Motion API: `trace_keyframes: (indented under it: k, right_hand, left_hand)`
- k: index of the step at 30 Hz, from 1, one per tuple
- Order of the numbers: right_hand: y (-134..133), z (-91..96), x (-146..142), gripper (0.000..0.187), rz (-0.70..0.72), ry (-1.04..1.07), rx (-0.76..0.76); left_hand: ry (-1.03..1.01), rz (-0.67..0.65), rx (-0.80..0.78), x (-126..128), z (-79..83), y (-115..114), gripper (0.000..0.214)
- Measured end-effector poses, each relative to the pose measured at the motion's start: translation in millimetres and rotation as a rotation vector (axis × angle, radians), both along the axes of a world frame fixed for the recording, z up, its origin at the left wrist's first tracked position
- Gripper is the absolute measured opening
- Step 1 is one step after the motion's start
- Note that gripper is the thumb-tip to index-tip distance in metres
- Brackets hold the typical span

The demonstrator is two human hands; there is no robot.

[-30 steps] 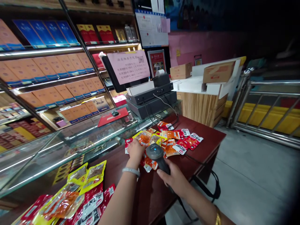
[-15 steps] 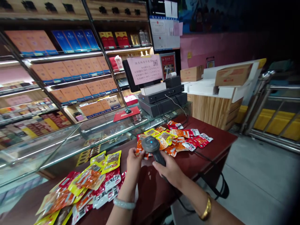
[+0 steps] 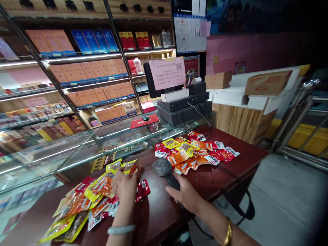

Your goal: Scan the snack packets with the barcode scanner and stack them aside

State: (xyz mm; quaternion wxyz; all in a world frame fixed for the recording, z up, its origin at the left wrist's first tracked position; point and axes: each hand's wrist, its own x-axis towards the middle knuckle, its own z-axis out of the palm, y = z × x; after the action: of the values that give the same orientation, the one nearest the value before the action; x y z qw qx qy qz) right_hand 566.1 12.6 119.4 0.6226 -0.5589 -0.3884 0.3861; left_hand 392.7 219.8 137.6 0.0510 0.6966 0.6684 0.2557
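Observation:
My right hand [image 3: 186, 193] is wrapped round the handle of a dark grey barcode scanner [image 3: 163, 167], held above the dark red tabletop [image 3: 156, 201]. Over the left pile of snack packets [image 3: 96, 191], my left hand [image 3: 125, 184] pinches a reddish-orange snack packet [image 3: 136, 168], slightly blurred. The pile mixes yellow-edged, orange and red-and-white packets, partly hidden by that hand. A red packet [image 3: 142, 190] lies at its right edge. Beyond the scanner, a second pile of similar packets [image 3: 202, 153] is spread across the table.
A glass display counter [image 3: 107, 136] borders the table's far side. On it stand a monitor with a pink sign [image 3: 167, 73] and a black cash drawer [image 3: 179, 114]. A black cable [image 3: 235, 177] hangs over the right table edge. Cardboard boxes [image 3: 268, 83] rest on another counter behind.
My left hand has moved left, from beside the scanner head to the left pile, with a packet in its fingers. My right hand still holds the scanner. The view has shifted slightly.

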Motion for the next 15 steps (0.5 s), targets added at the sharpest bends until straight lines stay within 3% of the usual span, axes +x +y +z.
trace_keyframes:
  k: [1,3,7,11,15]
  right_hand:
    - [-1,-1.8,2,0.038,-0.006,-0.011,-0.003]
    - [-3,-4.9,6,0.034,-0.026,-0.021,-0.005]
    - [-5,-10.4,19,0.031,-0.082,-0.023,-0.025]
    - [-7,-19.4,35,0.039,-0.142,-0.061,-0.025]
    - [-10,-30.0,47,0.047,-0.175,-0.069,-0.025]
  left_hand:
    - [0.003,0.003,0.027,7,1.1,1,0.048]
    - [0.028,-0.120,0.054,30,4.0,0,0.050]
    - [0.130,-0.408,-0.106,91,9.0,1,0.036]
    - [0.173,-0.451,-0.177,134,6.4,8,0.045]
    - [0.184,-0.462,-0.173,154,1.9,17,0.044]
